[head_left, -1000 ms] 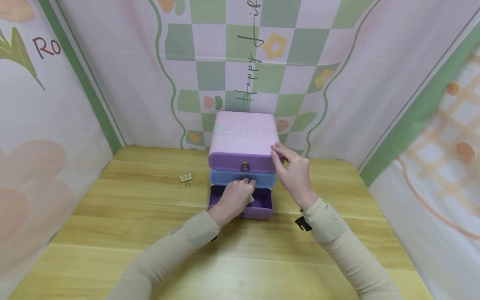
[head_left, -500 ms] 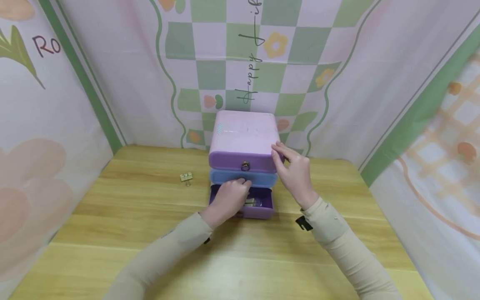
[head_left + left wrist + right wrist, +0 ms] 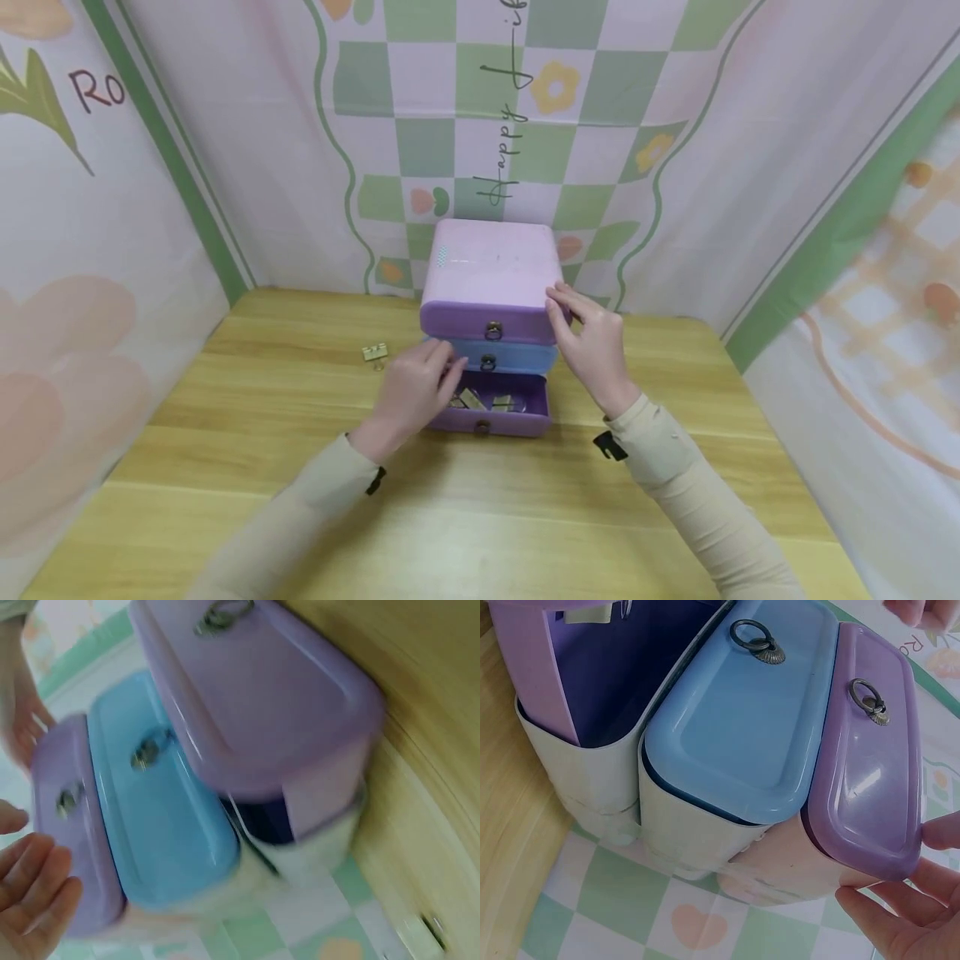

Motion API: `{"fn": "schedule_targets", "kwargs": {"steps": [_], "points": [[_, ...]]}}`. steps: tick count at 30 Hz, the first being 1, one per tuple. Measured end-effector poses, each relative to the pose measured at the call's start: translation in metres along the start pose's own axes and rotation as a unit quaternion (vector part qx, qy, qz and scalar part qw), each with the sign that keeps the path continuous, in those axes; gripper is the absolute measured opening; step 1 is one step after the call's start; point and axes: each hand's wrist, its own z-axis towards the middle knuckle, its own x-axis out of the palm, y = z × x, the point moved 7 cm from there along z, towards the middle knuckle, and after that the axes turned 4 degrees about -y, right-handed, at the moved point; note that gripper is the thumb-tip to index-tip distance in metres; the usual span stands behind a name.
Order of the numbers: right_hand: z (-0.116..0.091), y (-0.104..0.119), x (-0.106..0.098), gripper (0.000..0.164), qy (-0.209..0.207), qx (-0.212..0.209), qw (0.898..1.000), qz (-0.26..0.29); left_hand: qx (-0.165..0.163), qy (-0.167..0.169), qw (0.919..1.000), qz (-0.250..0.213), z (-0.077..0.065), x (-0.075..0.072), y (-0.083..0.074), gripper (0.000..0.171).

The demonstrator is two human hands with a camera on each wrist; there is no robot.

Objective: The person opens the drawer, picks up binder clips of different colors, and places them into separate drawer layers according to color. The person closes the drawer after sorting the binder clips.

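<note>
A small three-tier drawer cabinet (image 3: 491, 267), pink on top, stands at the middle back of the table. Its bottom purple drawer (image 3: 517, 423) is pulled out, with a few gold binder clips (image 3: 502, 403) inside. The blue middle drawer (image 3: 517, 357) and purple top drawer (image 3: 457, 322) are closed. My left hand (image 3: 408, 392) hovers at the cabinet's left front, overlapping the bottom drawer's left end, fingers loosely bent. The left wrist view shows nothing in its fingers (image 3: 45, 877). My right hand (image 3: 592, 350) holds the cabinet's upper right front corner, thumb and fingers (image 3: 870, 915) to either side of it.
Another gold binder clip (image 3: 374, 352) lies on the wooden table (image 3: 285, 417) left of the cabinet. Metal ring pulls (image 3: 756, 637) hang on the drawer fronts. Printed cloth (image 3: 420, 150) stands as a wall right behind the cabinet, with more at both sides.
My left hand has come up out of the bottom drawer and moved left, uncovering the binder clips and the blue drawer's ring pull. The right hand has stayed at the corner.
</note>
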Motion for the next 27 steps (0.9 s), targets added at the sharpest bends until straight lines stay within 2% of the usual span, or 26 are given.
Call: {"fn": "schedule_targets", "kwargs": {"steps": [5,11,17,27], "points": [[0.0,0.001,-0.001,0.024,0.0,0.0,1.0,-0.002,-0.039,-0.023,0.9987,0.026,-0.007,-0.012,0.03,0.016],[0.001,0.001,-0.001,0.024,0.002,0.0,1.0,0.0,-0.082,-0.02,0.9955,0.044,-0.019,-0.015,0.066,0.02],[0.001,0.002,-0.001,0.024,0.0,-0.002,1.0,0.001,-0.12,0.013,0.991,0.057,-0.028,-0.008,0.093,0.018],[0.001,0.002,0.0,0.024,0.002,-0.002,1.0,0.002,-0.134,0.088,0.9831,0.088,-0.039,0.018,0.124,0.021]]}}
